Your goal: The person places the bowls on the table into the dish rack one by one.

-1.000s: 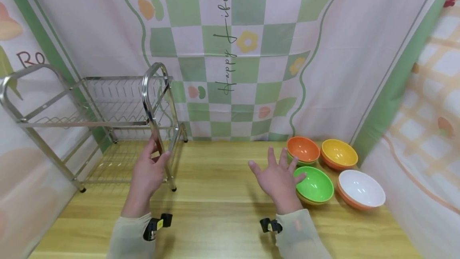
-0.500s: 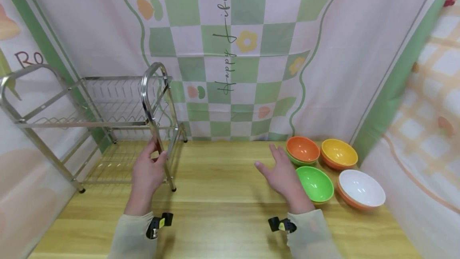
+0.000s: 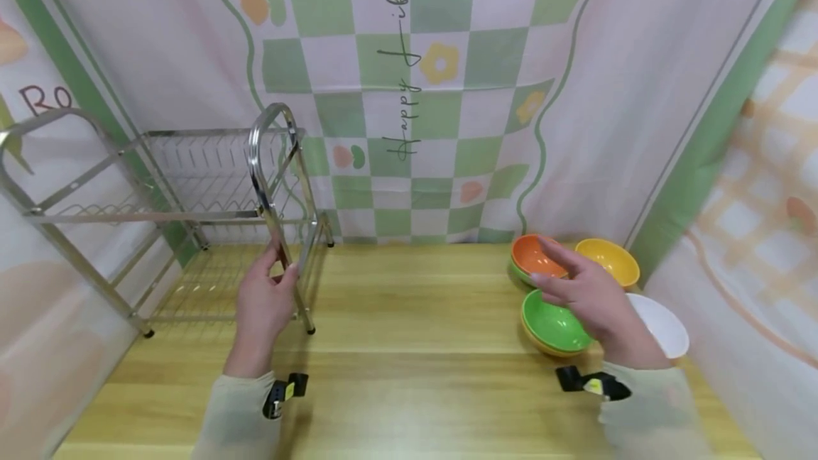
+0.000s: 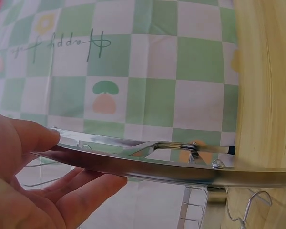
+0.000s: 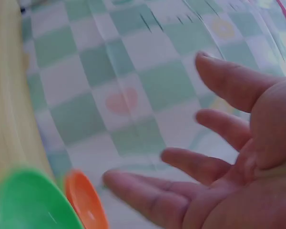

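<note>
My left hand (image 3: 263, 304) holds the right front post of a two-tier metal dish rack (image 3: 153, 216). In the left wrist view, the thumb lies on one side of the post (image 4: 148, 169) and the fingers on the other. My right hand (image 3: 597, 300) hovers over the bowls at the right, fingers spread and holding nothing. Below it lie a green bowl (image 3: 554, 321) stacked on a yellow one, an orange bowl (image 3: 530, 254) on a green one, a yellow bowl (image 3: 615, 261), and a white bowl (image 3: 667, 329) partly hidden by the hand.
The wooden table (image 3: 409, 304) spans the space between rack and bowls. A checkered curtain (image 3: 441, 119) hangs along its back edge, with more printed cloth at both sides. The rack's tiers hold no dishes.
My right hand has moved right, from left of the bowls to above them. The left hand keeps its hold on the rack post. The head view has tilted slightly down.
</note>
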`<state>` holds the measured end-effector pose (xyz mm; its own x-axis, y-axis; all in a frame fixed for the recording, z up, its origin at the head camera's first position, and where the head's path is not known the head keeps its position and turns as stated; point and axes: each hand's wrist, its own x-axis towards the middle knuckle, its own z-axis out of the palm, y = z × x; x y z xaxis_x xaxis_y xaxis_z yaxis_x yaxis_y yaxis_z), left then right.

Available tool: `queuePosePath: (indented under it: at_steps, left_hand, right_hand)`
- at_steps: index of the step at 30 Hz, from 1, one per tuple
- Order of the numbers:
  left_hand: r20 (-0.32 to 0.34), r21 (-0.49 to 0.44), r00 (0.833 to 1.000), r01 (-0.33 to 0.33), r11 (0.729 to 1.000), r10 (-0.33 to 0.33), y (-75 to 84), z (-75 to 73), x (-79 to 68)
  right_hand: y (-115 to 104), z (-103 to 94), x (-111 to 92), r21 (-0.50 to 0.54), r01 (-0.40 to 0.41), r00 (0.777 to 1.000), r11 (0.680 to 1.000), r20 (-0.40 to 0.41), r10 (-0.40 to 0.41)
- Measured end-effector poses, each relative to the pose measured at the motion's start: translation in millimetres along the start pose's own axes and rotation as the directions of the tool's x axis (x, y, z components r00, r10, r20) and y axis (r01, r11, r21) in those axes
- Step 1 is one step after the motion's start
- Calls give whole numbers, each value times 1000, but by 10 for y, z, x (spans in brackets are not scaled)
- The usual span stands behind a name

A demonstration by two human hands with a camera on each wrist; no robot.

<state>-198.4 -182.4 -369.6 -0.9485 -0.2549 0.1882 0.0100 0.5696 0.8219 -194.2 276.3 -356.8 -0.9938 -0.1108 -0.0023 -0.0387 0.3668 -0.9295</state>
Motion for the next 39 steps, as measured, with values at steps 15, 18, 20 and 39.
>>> queuePosePath:
  at_steps: [15, 18, 20, 39]
  left_hand:
    - [-34, 43, 999, -2, 999, 3, 0, 23, -6]
    - [-42, 40, 999, -9, 999, 11, -5, 26, -5]
    - [-43, 32, 999, -11, 999, 12, -9, 28, -5]
    - [-41, 1, 999, 0, 1000, 0, -3, 36, -11]
  right_hand:
    - [621, -623, -240, -8, -184, 980, 983, 78, 184]
    - [695, -611, -239, 9, -202, 976, 979, 88, 200]
    - [735, -600, -235, 18, -219, 973, 976, 80, 217]
    - [837, -432, -226, -124, -207, 975, 970, 55, 215]
